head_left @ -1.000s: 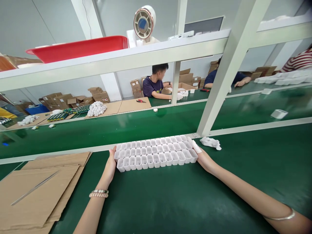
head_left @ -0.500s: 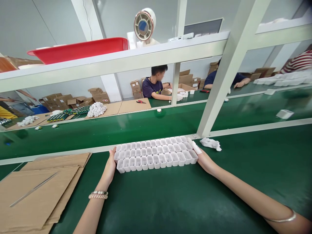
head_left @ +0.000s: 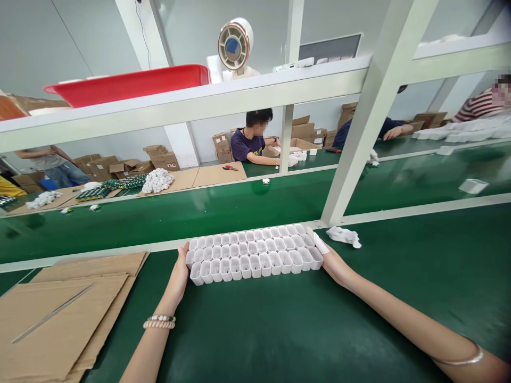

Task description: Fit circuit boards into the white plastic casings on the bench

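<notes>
Three rows of small white open-topped plastic cases [head_left: 255, 264] stand packed side by side on the green table near its far edge. Against the left end of the rows presses my left hand [head_left: 181, 271], thumb upright along the end case. My right hand [head_left: 329, 260] bears on the opposite end, with a white covering on one finger. Between them the two hands squeeze the block of cases; their other fingers are largely hidden. A crumpled white cloth or tissue [head_left: 344, 236] lies just beyond my right hand.
Brown cardboard sheets [head_left: 59, 319] with a thin metal strip [head_left: 54, 313] on top lie at left. A slanted white post [head_left: 347, 159] rises behind the cases. Beyond runs a green conveyor belt [head_left: 199, 205]; co-workers sit across it. Overhead, a shelf bears a red tray [head_left: 136, 85] and a fan [head_left: 235, 45].
Both hands keep their places at the ends of the rows, and the cases look unmoved. Small parts on the belt have shifted slightly right. A person has appeared at far left.
</notes>
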The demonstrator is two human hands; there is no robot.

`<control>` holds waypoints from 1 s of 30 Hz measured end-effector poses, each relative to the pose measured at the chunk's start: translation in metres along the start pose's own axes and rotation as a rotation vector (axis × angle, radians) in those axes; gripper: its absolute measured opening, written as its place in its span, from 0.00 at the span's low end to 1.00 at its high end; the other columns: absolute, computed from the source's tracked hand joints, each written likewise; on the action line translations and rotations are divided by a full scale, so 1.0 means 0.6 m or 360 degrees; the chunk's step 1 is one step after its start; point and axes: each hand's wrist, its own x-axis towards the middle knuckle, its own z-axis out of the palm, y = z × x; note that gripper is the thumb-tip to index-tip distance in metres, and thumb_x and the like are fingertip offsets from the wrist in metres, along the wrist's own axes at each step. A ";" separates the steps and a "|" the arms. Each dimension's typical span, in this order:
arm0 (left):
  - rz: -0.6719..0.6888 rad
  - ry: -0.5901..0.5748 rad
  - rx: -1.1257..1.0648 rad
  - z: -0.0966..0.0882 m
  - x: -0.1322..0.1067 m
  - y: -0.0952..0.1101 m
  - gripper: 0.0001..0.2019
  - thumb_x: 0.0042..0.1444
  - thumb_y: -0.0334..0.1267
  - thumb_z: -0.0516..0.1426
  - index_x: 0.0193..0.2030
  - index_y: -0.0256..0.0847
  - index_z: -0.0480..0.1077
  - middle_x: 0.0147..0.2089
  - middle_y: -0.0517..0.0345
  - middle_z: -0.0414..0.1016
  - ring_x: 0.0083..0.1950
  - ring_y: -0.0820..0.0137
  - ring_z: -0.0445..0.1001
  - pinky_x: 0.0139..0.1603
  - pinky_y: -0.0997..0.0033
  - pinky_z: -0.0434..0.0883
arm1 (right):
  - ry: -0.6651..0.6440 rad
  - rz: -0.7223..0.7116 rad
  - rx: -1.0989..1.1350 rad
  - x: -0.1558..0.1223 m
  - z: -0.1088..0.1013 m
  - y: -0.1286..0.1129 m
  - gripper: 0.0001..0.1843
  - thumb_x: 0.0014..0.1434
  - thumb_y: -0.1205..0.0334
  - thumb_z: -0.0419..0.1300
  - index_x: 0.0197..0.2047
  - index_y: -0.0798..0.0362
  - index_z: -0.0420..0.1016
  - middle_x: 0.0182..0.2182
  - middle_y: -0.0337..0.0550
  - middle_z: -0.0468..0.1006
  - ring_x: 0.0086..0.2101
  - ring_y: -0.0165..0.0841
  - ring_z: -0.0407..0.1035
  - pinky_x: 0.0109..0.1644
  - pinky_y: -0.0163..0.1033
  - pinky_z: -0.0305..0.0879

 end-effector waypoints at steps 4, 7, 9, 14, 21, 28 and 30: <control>0.0036 -0.0004 0.0030 0.001 0.003 -0.002 0.36 0.61 0.64 0.36 0.69 0.44 0.51 0.71 0.54 0.52 0.71 0.60 0.50 0.69 0.57 0.54 | -0.0004 -0.0011 -0.0024 0.003 -0.003 0.003 0.31 0.61 0.38 0.53 0.63 0.41 0.62 0.64 0.37 0.61 0.63 0.44 0.54 0.66 0.53 0.53; 0.0066 -0.0006 0.0035 -0.004 0.008 -0.013 0.35 0.62 0.63 0.36 0.69 0.46 0.52 0.71 0.55 0.52 0.71 0.61 0.50 0.69 0.58 0.54 | 0.0001 -0.0018 -0.0027 0.004 -0.004 0.004 0.31 0.61 0.38 0.54 0.63 0.40 0.63 0.63 0.37 0.61 0.62 0.45 0.55 0.66 0.53 0.54; 0.0061 -0.0005 -0.0005 -0.008 0.011 -0.020 0.35 0.61 0.64 0.37 0.69 0.47 0.51 0.71 0.56 0.51 0.71 0.62 0.49 0.69 0.58 0.53 | 0.0007 -0.0015 -0.0023 0.003 -0.004 0.003 0.31 0.61 0.38 0.54 0.63 0.40 0.63 0.63 0.37 0.61 0.62 0.45 0.55 0.65 0.53 0.54; 0.0052 -0.0020 -0.0040 -0.011 0.014 -0.024 0.35 0.61 0.64 0.38 0.69 0.46 0.51 0.71 0.55 0.51 0.71 0.61 0.49 0.70 0.58 0.52 | 0.0002 0.0012 0.0000 0.000 -0.002 -0.001 0.31 0.61 0.38 0.53 0.63 0.41 0.63 0.65 0.36 0.59 0.63 0.44 0.52 0.66 0.52 0.53; 0.0064 -0.0009 -0.0024 -0.012 0.013 -0.023 0.36 0.61 0.64 0.39 0.69 0.45 0.51 0.71 0.53 0.51 0.71 0.62 0.49 0.70 0.58 0.52 | 0.0004 0.0020 -0.0007 -0.004 0.002 -0.005 0.30 0.61 0.39 0.53 0.63 0.41 0.62 0.65 0.35 0.58 0.64 0.43 0.51 0.67 0.51 0.52; 0.0087 -0.0027 -0.0037 -0.011 0.012 -0.020 0.35 0.62 0.63 0.39 0.68 0.45 0.53 0.70 0.52 0.54 0.71 0.60 0.52 0.69 0.58 0.54 | 0.0026 0.0015 -0.0012 0.000 -0.001 -0.002 0.30 0.61 0.39 0.54 0.62 0.41 0.64 0.64 0.35 0.59 0.64 0.43 0.52 0.67 0.50 0.52; 0.0088 -0.0031 -0.0041 -0.010 0.013 -0.021 0.35 0.62 0.63 0.39 0.68 0.45 0.53 0.70 0.52 0.55 0.70 0.60 0.53 0.68 0.57 0.55 | 0.0032 0.0006 -0.0022 0.001 -0.002 -0.001 0.30 0.61 0.38 0.54 0.62 0.40 0.64 0.64 0.35 0.61 0.63 0.43 0.53 0.67 0.51 0.52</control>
